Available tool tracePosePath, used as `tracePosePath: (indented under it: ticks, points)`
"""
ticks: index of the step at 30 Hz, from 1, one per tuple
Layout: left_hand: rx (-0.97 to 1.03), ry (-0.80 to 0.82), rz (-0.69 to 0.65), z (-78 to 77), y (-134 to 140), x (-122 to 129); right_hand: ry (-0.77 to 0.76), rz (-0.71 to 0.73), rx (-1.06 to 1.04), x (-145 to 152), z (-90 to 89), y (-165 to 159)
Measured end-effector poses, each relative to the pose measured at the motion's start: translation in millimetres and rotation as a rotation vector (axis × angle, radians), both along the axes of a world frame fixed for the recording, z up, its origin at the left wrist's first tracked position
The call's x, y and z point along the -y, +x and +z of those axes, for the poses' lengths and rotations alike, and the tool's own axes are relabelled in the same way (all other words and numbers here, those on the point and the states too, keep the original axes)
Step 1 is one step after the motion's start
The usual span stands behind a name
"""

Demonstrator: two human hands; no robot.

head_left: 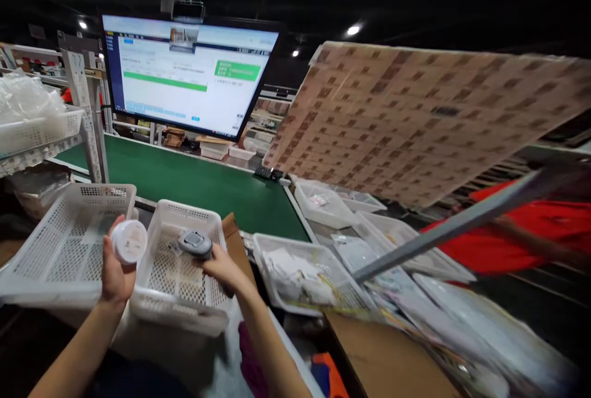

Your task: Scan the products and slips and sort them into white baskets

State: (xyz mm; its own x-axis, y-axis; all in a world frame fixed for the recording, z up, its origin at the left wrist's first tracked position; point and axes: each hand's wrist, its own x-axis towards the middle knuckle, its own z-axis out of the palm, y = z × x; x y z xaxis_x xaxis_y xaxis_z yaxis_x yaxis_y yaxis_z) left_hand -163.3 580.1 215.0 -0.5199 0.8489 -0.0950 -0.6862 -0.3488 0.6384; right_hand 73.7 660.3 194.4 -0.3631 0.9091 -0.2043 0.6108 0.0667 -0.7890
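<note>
The left hand (115, 272) grips a small round white jar (130, 241), held up between two white perforated baskets (69, 244). The right hand (225, 267) closes around a grey handheld scanner (196, 244) over the nearer basket (184, 275). Beyond lie a green conveyor belt (203, 185) and a lit monitor (187, 74); to the right a patterned cardboard sheet (415, 121) tilts.
</note>
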Motion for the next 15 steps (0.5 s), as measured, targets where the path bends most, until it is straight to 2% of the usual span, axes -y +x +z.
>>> tracePosePath:
  ticks: [3,7,10,15]
  points:
    - [-0.062,0.094,0.088,6.6,-9,10,-0.214,0.004,0.08,-26,-8.4,-8]
    - [-0.131,0.154,0.124,4.7,-13,17,-0.3,0.0,0.115,-40,-31.4,-17]
    - [-0.103,0.13,0.11,-3.9,-17,12,-0.309,-0.009,0.141,-45,-38.9,-15]
    - [0.006,-0.028,-0.058,-18.4,-17,-4,-0.217,-0.022,0.139,-50,-39.3,-10]
